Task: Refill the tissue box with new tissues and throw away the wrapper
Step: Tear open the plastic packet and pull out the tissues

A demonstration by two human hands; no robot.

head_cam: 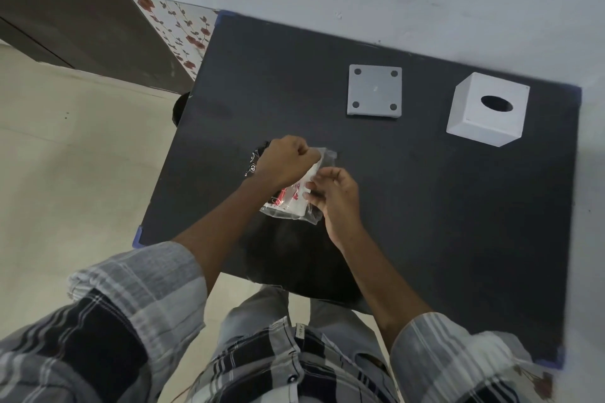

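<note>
Gripping: left hand [284, 160] fisted on the far end of the tissue pack [296, 198].
Right hand [330, 193]: fingers pinching the pack's clear wrapper [312, 216].
Pack: near centre of the black tabletop [425, 222].
Far right: white tissue box [484, 108], oval opening up; grey base plate [375, 90] to its left.

Matt black counter [425, 206]; glossy clear plastic wrapper [294, 209]; smooth white tissue box [471, 118]; matt grey base plate [375, 91]; checked cloth sleeves [140, 288].
</note>
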